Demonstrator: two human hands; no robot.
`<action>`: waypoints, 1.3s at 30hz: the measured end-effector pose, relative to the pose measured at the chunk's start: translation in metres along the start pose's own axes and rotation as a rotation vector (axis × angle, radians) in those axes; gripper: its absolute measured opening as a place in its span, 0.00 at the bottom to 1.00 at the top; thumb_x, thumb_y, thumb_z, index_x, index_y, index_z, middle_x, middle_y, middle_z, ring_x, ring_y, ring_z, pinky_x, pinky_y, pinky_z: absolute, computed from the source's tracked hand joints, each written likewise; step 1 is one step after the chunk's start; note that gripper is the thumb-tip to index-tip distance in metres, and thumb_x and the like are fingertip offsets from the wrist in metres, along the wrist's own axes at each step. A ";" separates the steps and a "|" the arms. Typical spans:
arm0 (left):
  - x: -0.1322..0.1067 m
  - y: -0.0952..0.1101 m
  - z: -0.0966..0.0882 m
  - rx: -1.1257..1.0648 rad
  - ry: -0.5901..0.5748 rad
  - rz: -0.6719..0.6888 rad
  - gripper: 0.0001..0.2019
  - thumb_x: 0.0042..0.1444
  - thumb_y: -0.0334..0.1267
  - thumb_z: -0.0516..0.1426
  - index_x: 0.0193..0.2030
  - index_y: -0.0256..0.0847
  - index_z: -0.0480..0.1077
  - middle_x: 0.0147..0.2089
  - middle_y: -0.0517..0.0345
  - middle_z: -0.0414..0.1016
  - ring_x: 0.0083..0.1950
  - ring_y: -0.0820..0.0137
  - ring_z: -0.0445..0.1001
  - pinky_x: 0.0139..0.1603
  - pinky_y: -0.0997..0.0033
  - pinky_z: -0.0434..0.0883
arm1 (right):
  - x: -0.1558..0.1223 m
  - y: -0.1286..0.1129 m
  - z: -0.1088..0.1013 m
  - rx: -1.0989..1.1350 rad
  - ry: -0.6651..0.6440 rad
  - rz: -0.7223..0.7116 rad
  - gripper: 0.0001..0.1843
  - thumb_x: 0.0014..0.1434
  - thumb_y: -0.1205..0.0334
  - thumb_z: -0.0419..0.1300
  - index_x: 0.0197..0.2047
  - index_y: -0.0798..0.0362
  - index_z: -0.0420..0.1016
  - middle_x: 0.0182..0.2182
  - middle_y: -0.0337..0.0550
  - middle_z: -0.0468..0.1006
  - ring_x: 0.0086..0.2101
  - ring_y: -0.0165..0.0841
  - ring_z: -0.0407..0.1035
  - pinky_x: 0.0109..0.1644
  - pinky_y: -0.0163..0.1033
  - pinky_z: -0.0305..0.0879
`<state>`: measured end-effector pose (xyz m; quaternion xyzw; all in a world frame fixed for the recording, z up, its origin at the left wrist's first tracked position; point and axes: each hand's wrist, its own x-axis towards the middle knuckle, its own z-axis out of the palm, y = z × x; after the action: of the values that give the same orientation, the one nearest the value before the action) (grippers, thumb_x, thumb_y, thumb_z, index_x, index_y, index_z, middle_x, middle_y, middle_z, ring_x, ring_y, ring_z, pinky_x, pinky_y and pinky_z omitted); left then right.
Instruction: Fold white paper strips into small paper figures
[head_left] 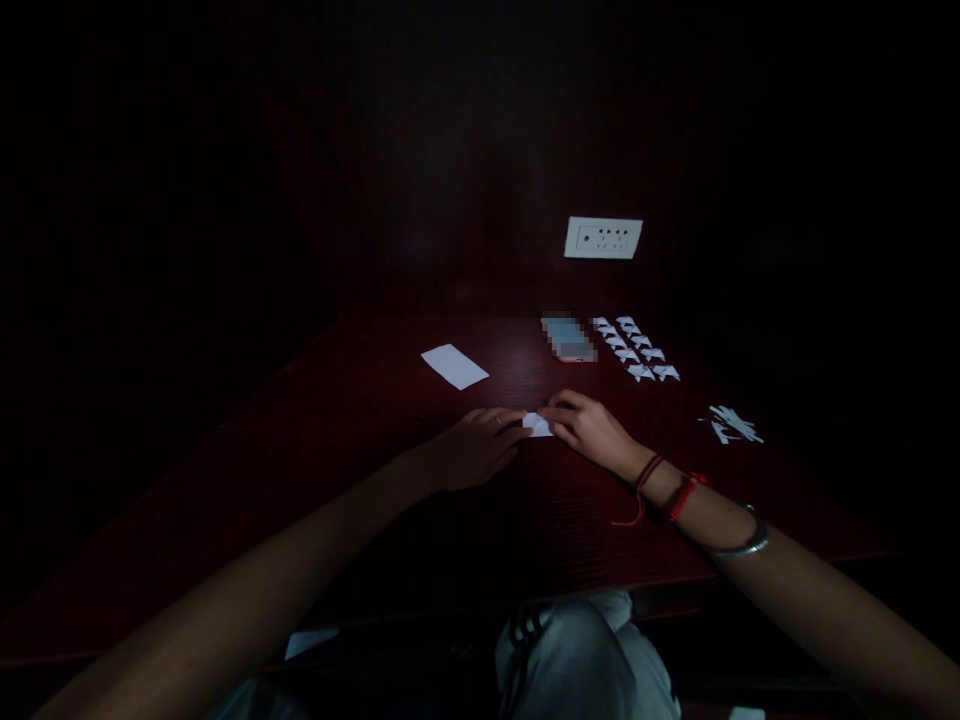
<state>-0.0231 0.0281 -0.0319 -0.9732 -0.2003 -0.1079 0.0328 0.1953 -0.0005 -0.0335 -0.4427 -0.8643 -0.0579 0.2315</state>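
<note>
A small folded piece of white paper [538, 425] lies on the dark red table between my hands. My left hand [478, 446] has its fingertips on the paper's left side, thumb and fingers closed on that edge. From the right, my right hand [591, 428] pinches the paper's right side, its fingers curled. Creases show on the paper's face, but its finer folds are too small to tell. Beyond my left hand lies a flat sheet of white paper [455, 367].
Several small folded white paper pieces [628, 348] stand in two rows at the back right, beside a blurred phone [568, 338]. White paper strips [735, 424] lie heaped at the right. A socket panel [603, 238] is on the back wall. The table's front edge [420, 612] is near my legs.
</note>
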 end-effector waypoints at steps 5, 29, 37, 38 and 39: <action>0.000 0.000 0.002 0.013 -0.002 -0.002 0.17 0.58 0.38 0.42 0.55 0.43 0.54 0.58 0.52 0.52 0.56 0.64 0.53 0.53 0.60 0.55 | -0.001 -0.001 -0.003 0.032 0.032 0.009 0.16 0.55 0.67 0.48 0.47 0.53 0.67 0.38 0.45 0.70 0.39 0.32 0.63 0.46 0.39 0.61; -0.001 0.005 0.001 0.092 0.001 -0.057 0.19 0.59 0.40 0.41 0.56 0.40 0.53 0.59 0.49 0.51 0.58 0.62 0.52 0.53 0.61 0.55 | 0.003 -0.003 -0.001 -0.125 -0.116 0.004 0.17 0.56 0.67 0.47 0.48 0.52 0.65 0.42 0.44 0.69 0.40 0.33 0.59 0.43 0.39 0.60; -0.002 0.004 0.002 0.060 0.013 -0.138 0.22 0.58 0.44 0.42 0.56 0.34 0.52 0.59 0.45 0.51 0.58 0.62 0.52 0.54 0.60 0.55 | 0.003 -0.004 -0.002 -0.111 -0.119 0.012 0.19 0.56 0.67 0.47 0.51 0.49 0.62 0.46 0.42 0.67 0.41 0.33 0.58 0.42 0.38 0.62; -0.002 0.004 0.001 0.052 0.017 -0.142 0.22 0.58 0.44 0.42 0.56 0.34 0.51 0.59 0.45 0.52 0.58 0.62 0.53 0.54 0.60 0.55 | 0.003 -0.004 -0.001 -0.105 -0.108 0.017 0.19 0.56 0.67 0.47 0.51 0.49 0.63 0.46 0.42 0.67 0.41 0.34 0.58 0.42 0.39 0.62; -0.002 0.004 0.000 0.046 0.021 -0.147 0.23 0.58 0.45 0.43 0.56 0.35 0.51 0.58 0.46 0.53 0.58 0.62 0.53 0.54 0.60 0.55 | 0.002 -0.003 -0.001 -0.094 -0.100 0.017 0.18 0.56 0.66 0.47 0.50 0.50 0.64 0.46 0.42 0.68 0.41 0.34 0.58 0.42 0.39 0.62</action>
<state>-0.0236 0.0240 -0.0330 -0.9538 -0.2732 -0.1153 0.0493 0.1921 -0.0010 -0.0312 -0.4627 -0.8673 -0.0744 0.1677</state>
